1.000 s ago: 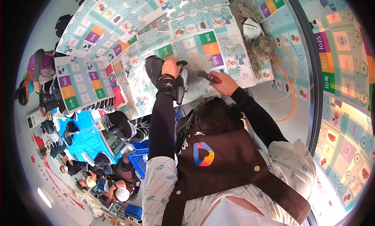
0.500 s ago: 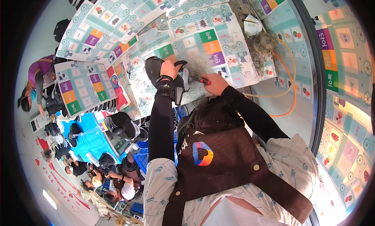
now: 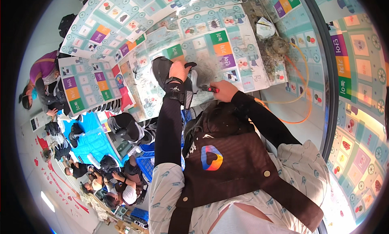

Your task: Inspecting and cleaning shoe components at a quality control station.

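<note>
A dark shoe (image 3: 160,67) with a grey edge along its sole is held over the table by my left hand (image 3: 178,71), fingers wrapped round its upper part. Closed on a small red-and-black-handled tool (image 3: 209,88), my right hand (image 3: 226,91) sits just right of the shoe. The tool's thin tip points left toward the sole edge; whether it touches cannot be made out. My left palm and wrist hide part of the shoe.
Printed sheets cover the worktable (image 3: 251,74), with dusty residue at its right edge. A yellow-orange hose (image 3: 306,86) hangs at the right. More dark shoes (image 3: 125,126) stand left of me, by blue baskets (image 3: 145,167). A person in purple (image 3: 42,68) works at the far left.
My right hand has shifted slightly nearer to me, and the tool lies more level. My left hand keeps its hold on the shoe. The person in purple has moved an arm.
</note>
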Tool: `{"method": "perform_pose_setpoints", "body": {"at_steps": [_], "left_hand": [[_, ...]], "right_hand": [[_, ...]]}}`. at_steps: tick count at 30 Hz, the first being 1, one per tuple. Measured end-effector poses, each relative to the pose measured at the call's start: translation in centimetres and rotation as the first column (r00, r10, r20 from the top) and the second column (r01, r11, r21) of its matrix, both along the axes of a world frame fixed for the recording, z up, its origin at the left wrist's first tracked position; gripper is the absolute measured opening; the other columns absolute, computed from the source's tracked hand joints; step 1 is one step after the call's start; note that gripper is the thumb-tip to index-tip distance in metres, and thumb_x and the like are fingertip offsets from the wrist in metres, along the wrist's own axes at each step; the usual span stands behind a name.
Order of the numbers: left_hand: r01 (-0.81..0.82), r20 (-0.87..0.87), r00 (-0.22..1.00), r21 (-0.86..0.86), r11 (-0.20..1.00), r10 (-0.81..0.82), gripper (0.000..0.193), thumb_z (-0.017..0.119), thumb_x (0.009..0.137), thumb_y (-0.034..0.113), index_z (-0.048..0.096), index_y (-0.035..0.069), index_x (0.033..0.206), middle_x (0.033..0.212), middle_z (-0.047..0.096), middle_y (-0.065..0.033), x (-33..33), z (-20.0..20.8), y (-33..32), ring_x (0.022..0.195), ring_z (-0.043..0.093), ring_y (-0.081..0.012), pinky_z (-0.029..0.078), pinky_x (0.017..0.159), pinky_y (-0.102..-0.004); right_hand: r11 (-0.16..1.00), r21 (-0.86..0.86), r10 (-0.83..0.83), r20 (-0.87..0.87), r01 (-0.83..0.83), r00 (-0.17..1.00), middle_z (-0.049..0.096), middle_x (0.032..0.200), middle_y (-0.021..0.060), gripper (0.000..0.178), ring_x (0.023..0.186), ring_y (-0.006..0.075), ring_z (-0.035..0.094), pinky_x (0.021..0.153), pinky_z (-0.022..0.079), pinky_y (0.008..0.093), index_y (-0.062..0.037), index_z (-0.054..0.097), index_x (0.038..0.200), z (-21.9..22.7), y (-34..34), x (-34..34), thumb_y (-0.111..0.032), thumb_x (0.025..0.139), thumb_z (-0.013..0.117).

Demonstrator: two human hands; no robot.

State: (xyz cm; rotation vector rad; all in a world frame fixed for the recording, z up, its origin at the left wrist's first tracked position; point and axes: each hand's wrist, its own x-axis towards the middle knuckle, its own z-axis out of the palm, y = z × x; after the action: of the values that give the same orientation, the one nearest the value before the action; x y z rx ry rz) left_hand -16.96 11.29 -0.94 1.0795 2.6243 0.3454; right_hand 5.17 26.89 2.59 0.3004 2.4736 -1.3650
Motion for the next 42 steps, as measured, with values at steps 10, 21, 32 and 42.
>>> {"method": "perform_pose_setpoints", "body": {"at_steps": [10,21,32,42], "left_hand": [[0.126,-0.461,0.883,0.045,0.991,-0.092,0.021,0.063,0.082,0.009,0.064,0.008,0.104,0.100,0.057,-0.0094,-0.4,8.3,1.7,0.098,0.056,-0.0316,0.053,0.080,-0.0394],[-0.131,0.044,0.991,0.523,0.842,0.127,0.021,0.075,0.085,0.016,0.074,0.005,0.103,0.090,0.068,-0.0123,3.2,3.3,4.5,0.083,0.067,-0.0340,0.053,0.074,-0.0402],[-0.157,0.071,0.988,0.479,0.864,0.140,0.021,0.075,0.087,0.020,0.073,0.007,0.103,0.090,0.067,-0.0131,4.7,4.3,3.9,0.083,0.067,-0.0357,0.052,0.072,-0.0423],[-0.280,0.270,0.943,0.333,0.900,0.193,0.027,0.066,0.082,0.007,0.061,0.009,0.108,0.097,0.066,-0.0144,7.1,3.7,-2.1,0.091,0.066,-0.0379,0.052,0.078,-0.0459]], "right_hand": [[0.931,-0.304,-0.259,-0.162,0.202,0.952,0.066,0.090,0.0246,0.026,0.091,0.0473,0.062,0.077,0.049,0.0500,-0.0054,0.063,0.108,1.6,2.8,-0.9,-0.018,0.085,0.064],[0.946,0.101,-0.295,-0.116,0.307,0.948,0.066,0.088,0.0247,0.022,0.087,0.0479,0.062,0.074,0.048,0.0561,-0.0056,0.062,0.102,-0.9,3.7,-1.2,-0.014,0.082,0.060],[0.934,0.007,-0.355,-0.052,0.356,0.933,0.066,0.087,0.0263,0.019,0.088,0.0487,0.061,0.076,0.047,0.0560,-0.0038,0.066,0.097,-1.8,3.7,-0.5,-0.014,0.084,0.057],[0.946,-0.165,-0.260,0.122,0.278,0.958,0.068,0.097,0.0272,0.030,0.096,0.0481,0.062,0.082,0.048,0.0503,-0.0019,0.067,0.106,-1.8,3.7,-0.2,-0.015,0.080,0.058]]}}
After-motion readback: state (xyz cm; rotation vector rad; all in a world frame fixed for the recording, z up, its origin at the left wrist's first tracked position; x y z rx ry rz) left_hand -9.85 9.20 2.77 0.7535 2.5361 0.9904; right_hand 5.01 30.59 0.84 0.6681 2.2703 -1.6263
